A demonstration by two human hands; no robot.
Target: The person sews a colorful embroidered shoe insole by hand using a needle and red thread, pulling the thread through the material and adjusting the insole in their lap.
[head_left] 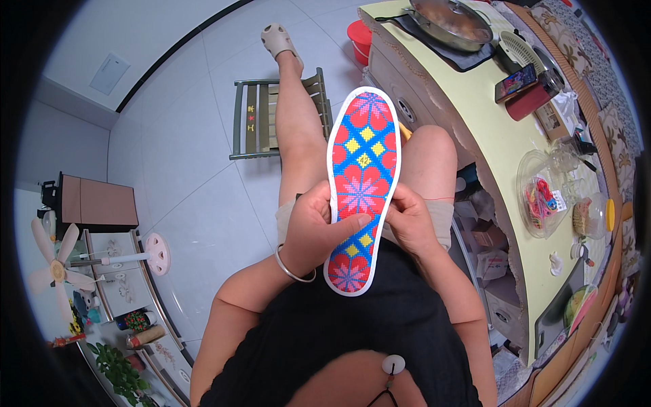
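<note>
The patterned insole [363, 183], red, blue and yellow with a white rim, is held above the lap, toe end away from the body. The left hand [313, 222] is clamped on its left edge, thumb across the face. The right hand [411, 218] curls its fingers at the opposite edge; whether they pinch it, I cannot tell. Coloured threads [542, 202] lie on the counter [491, 146] to the right.

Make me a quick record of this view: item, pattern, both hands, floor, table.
Item: insole
Pattern: red-and-pink flowers, yellow diamonds, blue bands, white rim
Left hand: grips insole, thumb across its face
Right hand: at insole's right edge, exact grip unclear
Floor: slatted stool, red bucket
Table: lidded pan, phone, clear container holding colourful strands
</note>
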